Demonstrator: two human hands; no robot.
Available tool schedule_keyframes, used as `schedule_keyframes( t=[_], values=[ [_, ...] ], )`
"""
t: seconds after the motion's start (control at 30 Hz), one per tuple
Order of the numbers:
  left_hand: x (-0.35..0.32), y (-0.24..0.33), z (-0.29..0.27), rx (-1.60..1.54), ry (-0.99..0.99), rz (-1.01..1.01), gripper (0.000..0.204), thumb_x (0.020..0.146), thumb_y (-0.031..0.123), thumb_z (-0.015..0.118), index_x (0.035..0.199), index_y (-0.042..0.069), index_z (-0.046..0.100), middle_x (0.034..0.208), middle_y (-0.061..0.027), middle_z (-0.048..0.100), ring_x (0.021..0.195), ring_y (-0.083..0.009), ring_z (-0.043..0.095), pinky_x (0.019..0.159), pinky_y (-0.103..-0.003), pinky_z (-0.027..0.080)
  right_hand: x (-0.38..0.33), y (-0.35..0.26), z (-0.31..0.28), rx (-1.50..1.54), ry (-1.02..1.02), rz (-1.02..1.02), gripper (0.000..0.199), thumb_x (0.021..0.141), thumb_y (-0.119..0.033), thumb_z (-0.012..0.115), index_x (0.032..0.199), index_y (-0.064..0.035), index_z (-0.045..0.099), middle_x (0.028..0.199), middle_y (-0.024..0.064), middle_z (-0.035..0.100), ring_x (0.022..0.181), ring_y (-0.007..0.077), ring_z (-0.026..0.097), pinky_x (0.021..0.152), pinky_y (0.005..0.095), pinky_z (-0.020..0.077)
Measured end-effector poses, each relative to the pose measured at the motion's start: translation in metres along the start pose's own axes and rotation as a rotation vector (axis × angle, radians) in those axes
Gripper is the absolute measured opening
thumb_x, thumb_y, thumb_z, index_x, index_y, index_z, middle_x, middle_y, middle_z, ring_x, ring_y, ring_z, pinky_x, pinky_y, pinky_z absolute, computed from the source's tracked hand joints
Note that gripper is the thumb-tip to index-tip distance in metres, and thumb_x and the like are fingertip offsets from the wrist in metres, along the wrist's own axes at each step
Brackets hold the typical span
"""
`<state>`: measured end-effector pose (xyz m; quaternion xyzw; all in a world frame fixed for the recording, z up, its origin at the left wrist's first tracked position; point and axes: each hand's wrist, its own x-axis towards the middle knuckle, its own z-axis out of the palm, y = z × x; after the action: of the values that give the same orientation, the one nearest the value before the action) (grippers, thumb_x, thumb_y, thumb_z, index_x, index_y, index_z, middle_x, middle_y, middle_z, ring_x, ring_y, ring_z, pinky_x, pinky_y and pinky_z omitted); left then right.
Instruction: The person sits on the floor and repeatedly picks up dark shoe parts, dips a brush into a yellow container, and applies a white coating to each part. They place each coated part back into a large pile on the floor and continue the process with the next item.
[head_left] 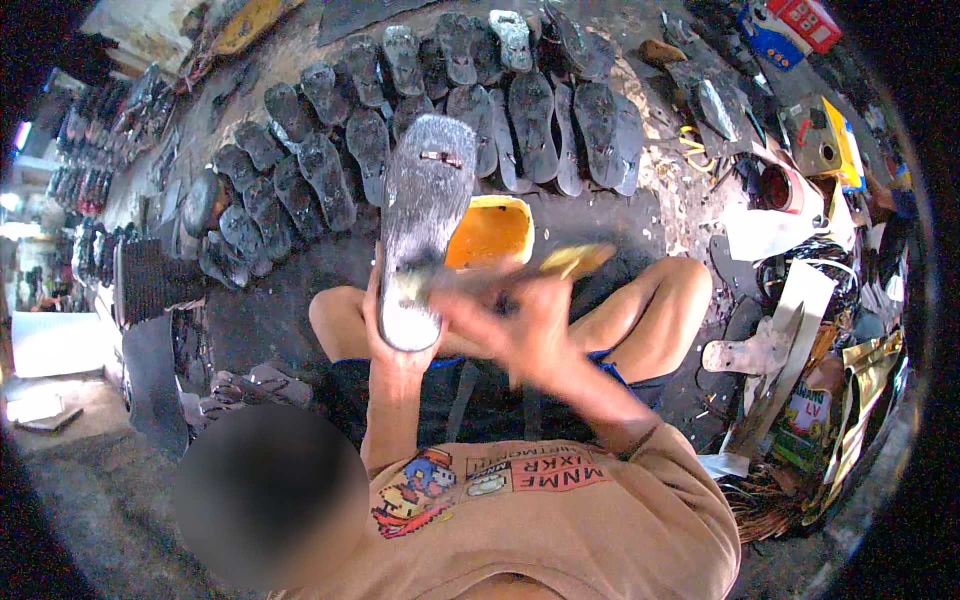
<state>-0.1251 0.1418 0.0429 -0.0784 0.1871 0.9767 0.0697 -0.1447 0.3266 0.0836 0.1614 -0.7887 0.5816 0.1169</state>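
Many dark soles cover the grey floor, curving in overlapping rows ahead of the seated person! Papers, strips and scraps crowd the right side, where a yellow box stands beyond a white sheet, and bright light spills in from the left edge.

And right in the middle, there's the sole in play, raised above the lap, toe end pointing away, dark and glossy with a small slit near the toe. The left hand has it firmly, wrapped around the heel end from beneath. Over on its right side comes the right hand, a blur near the heel; a yellow piece shows just past that hand, but I can't tell whether the fingers grip it.

Now the count: two bare hands, one sole held up, one yellow tub just beyond the right hand, one yellow box, and more than twenty soles on the floor, the overlaps hiding an exact tally. One among them, at the far row, is whitish.
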Motion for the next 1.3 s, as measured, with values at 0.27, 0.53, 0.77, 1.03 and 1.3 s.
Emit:
schedule_keyframes(
  t=[0.27, 0.53, 0.77, 1.03, 1.3],
  values=[
    [0.012, 0.003, 0.031, 0.469, 0.263, 0.107, 0.051, 0.11, 0.045, 0.049, 0.146, 0.01, 0.053, 0.127, -0.0117, 0.069, 0.106, -0.0205, 0.071, 0.084, -0.034, 0.062, 0.002, -0.03, 0.003, -0.074, -0.323, -0.301, 0.018, 0.085, -0.025, 0.084, 0.089, -0.0086, 0.077, 0.079, 0.0089, 0.075, 0.07, 0.0205, 0.074, 0.059, 0.0368, 0.057],
    [0.007, 0.046, -0.075, 0.764, 0.201, -0.078, 0.047, 0.103, 0.03, 0.059, 0.14, 0.002, 0.062, 0.123, -0.0088, 0.071, 0.11, -0.0163, 0.068, 0.097, -0.034, 0.054, 0.144, 0.079, -0.033, -0.084, 0.397, 0.134, 0.026, 0.09, -0.019, 0.083, 0.104, 0.0021, 0.077, 0.095, 0.0083, 0.078, 0.082, 0.0146, 0.068, 0.079, 0.0322, 0.0545],
    [0.175, 0.407, -0.056, 0.894, 0.448, 0.752, 0.041, 0.098, 0.029, 0.071, 0.135, 0.011, 0.066, 0.13, -0.0057, 0.068, 0.119, -0.0189, 0.06, 0.1, -0.047, 0.048, 0.096, 0.126, -0.002, -0.148, 0.205, 0.403, 0.028, 0.091, -0.017, 0.082, 0.105, 0.0057, 0.074, 0.097, 0.0073, 0.074, 0.088, 0.0111, 0.064, 0.08, 0.0292, 0.0523],
    [0.384, 0.442, -0.255, 0.91, 0.827, 0.41, 0.02, 0.094, 0.015, 0.06, 0.109, 0.01, 0.072, 0.108, -0.0071, 0.072, 0.099, -0.027, 0.066, 0.082, -0.048, 0.052, 0.057, 0.121, -0.006, -0.519, 0.394, 0.734, 0.055, 0.095, -0.035, 0.077, 0.126, 0.0093, 0.067, 0.112, 0.0188, 0.074, 0.098, 0.0256, 0.067, 0.088, 0.0358, 0.0537],
    [0.323, 0.358, -0.235, 1.568, 1.078, 0.889, 0.028, 0.087, 0.019, 0.072, 0.109, 0.003, 0.078, 0.102, -0.0198, 0.078, 0.097, -0.0349, 0.075, 0.089, -0.042, 0.057, 0.103, 0.142, -0.006, -0.689, 0.325, 0.458, 0.066, 0.104, -0.051, 0.059, 0.132, 0.0091, 0.062, 0.124, 0.0263, 0.068, 0.105, 0.035, 0.064, 0.099, 0.0419, 0.0493]
  ],
)
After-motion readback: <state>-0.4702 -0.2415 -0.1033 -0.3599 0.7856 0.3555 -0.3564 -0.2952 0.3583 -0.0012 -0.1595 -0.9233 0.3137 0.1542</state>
